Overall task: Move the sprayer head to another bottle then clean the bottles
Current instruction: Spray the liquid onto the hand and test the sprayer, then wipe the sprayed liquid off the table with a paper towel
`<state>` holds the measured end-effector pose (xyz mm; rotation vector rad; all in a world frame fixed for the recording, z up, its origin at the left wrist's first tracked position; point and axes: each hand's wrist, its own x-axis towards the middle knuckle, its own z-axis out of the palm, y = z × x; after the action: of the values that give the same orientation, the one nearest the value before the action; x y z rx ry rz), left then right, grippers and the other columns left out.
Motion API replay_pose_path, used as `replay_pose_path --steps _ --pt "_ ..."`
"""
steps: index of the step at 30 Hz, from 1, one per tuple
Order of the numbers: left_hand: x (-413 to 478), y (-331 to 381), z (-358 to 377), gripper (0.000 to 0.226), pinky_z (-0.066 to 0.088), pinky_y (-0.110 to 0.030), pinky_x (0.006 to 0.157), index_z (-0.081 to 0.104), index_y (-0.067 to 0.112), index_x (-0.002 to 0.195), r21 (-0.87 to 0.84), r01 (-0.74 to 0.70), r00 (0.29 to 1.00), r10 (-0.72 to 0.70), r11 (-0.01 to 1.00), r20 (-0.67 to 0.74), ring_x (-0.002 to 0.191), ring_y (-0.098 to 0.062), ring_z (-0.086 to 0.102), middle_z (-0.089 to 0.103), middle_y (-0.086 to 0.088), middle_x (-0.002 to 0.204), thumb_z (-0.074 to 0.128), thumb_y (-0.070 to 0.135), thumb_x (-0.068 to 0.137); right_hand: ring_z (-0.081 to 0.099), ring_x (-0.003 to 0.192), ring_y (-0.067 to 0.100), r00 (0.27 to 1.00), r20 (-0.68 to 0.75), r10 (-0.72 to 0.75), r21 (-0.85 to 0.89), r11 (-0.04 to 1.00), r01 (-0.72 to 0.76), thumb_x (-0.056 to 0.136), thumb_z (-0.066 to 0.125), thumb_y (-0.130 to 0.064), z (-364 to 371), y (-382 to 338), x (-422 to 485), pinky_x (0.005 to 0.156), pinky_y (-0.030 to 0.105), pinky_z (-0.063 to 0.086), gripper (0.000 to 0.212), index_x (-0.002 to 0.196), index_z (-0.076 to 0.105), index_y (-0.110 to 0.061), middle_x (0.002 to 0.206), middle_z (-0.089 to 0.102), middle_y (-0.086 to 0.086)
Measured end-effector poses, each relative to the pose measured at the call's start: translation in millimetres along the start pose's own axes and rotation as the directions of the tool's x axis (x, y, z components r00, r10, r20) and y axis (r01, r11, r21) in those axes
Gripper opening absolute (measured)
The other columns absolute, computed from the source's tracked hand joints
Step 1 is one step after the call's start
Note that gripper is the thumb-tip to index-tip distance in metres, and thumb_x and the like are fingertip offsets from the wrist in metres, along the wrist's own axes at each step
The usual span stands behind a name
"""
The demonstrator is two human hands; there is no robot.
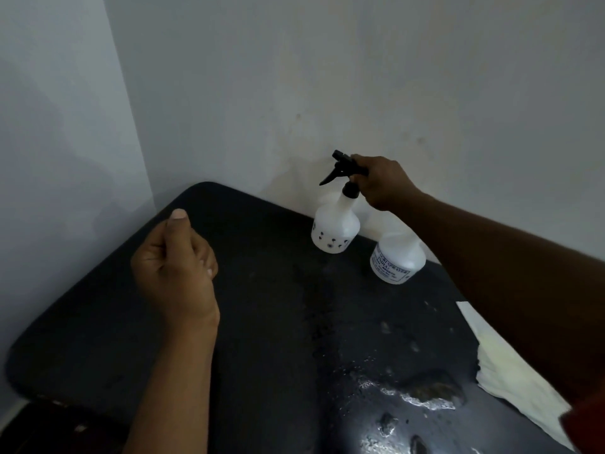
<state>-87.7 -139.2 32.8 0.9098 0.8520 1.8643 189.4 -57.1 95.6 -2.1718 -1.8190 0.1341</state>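
Right hand (381,183), arm stretched to the tabletop's (114,306) far edge, fingers clamped on the black sprayer head (343,170) seated on the dotted white bottle (334,227). Printed bottle (397,260) just beside it, neck hidden. Left hand (176,267) hovers, fingers curled loosely together, holding nothing.

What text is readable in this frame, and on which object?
"...SPRAYER" and "INDIA", blue print, on the near white bottle; the word before "SPRAYER" and the lines below are too blurred to read.
Far white bottle, whose sprayer head the right hand grips: dark dot marks only, no text.
Nothing else bears text.
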Motion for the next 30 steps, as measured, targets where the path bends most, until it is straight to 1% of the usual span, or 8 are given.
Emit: replay_pose_path --steps 8,13,15,17,20,23,26,30 --pt "-11 -6 8 0.047 0.027 -0.018 0.039 0.041 0.022 0.049 -0.022 0.133 0.978 -0.128 0.991 0.163 0.04 -0.01 0.031 0.038 0.008 0.044 0.051 0.026 0.096 0.046 0.131 0.033 1.0 -0.016 -0.01 -0.084 0.996 0.009 0.095 0.059 -0.03 -10 23 -34 0.105 0.041 0.038 0.066 0.15 0.027 -0.013 0.148 0.045 0.014" --pt "-22 -14 16 0.033 0.032 -0.019 0.041 0.052 0.023 0.06 -0.039 0.271 0.848 -0.22 0.962 0.482 0.05 -0.012 0.045 0.053 0.002 0.056 0.057 0.041 0.087 0.059 0.117 0.023 0.984 -0.141 -0.11 0.019 0.993 0.114 0.094 0.061 -0.03 -42 42 -82 0.097 0.031 0.049 0.052 0.141 0.044 -0.015 0.137 0.057 0.008" --pt "-26 -18 19 0.032 0.033 -0.018 0.041 0.057 0.024 0.062 -0.054 0.308 0.797 -0.226 0.95 0.559 0.051 -0.012 0.048 0.057 0.002 0.059 0.064 0.046 0.084 0.062 0.105 0.006 0.97 -0.197 -0.143 0.063 0.985 0.159 0.093 0.064 -0.026 -58 56 -114 0.084 0.01 0.049 0.039 0.129 0.057 -0.014 0.121 0.067 0.005" --pt "-29 -21 21 0.035 0.035 -0.017 0.043 0.061 0.024 0.066 -0.043 0.332 0.751 -0.237 0.942 0.617 0.053 -0.012 0.053 0.062 0.001 0.063 0.069 0.056 0.077 0.064 0.087 0.0 0.97 -0.197 -0.145 0.039 0.987 0.155 0.091 0.066 -0.023 -71 76 -151 0.073 0.007 0.05 0.017 0.106 0.069 -0.016 0.095 0.074 -0.001" --pt "-31 -21 22 0.037 0.042 -0.018 0.046 0.064 0.026 0.074 0.027 0.354 0.686 -0.279 0.935 0.672 0.063 -0.013 0.06 0.068 0.0 0.073 0.069 0.062 0.075 0.067 0.063 0.006 0.998 -0.061 -0.027 -0.025 0.999 0.026 0.088 0.067 -0.028 -75 114 -204 0.066 0.026 0.053 0.012 0.082 0.072 -0.018 0.07 0.073 -0.008" --pt "-38 -20 27 0.039 0.045 -0.02 0.046 0.067 0.029 0.077 0.153 0.334 0.67 -0.348 0.93 0.656 0.067 -0.013 0.062 0.071 -0.002 0.081 0.07 0.068 0.069 0.06 0.059 -0.009 0.973 0.137 0.187 -0.097 0.98 -0.174 0.082 0.074 -0.038 -61 153 -246 0.06 0.01 0.044 0.012 0.079 0.072 -0.026 0.068 0.071 -0.014" --pt "-45 -22 31 0.042 0.045 -0.02 0.047 0.067 0.031 0.076 0.213 0.312 0.68 -0.374 0.926 0.631 0.068 -0.012 0.061 0.071 -0.002 0.084 0.071 0.071 0.065 0.055 0.063 -0.015 0.901 0.284 0.327 -0.188 0.941 -0.282 0.077 0.076 -0.046 -31 177 -274 0.062 0.003 0.038 0.026 0.096 0.074 -0.028 0.077 0.068 -0.018" --pt "-46 -19 32 0.044 0.045 -0.02 0.047 0.067 0.03 0.076 0.214 0.295 0.699 -0.363 0.931 0.616 0.067 -0.011 0.06 0.071 -0.001 0.084 0.071 0.072 0.064 0.068 0.085 0.007 0.86 0.277 0.428 -0.208 0.901 -0.382 0.078 0.074 -0.048 5 189 -291 0.076 0.025 0.05 0.03 0.099 0.075 -0.027 0.091 0.074 -0.011"
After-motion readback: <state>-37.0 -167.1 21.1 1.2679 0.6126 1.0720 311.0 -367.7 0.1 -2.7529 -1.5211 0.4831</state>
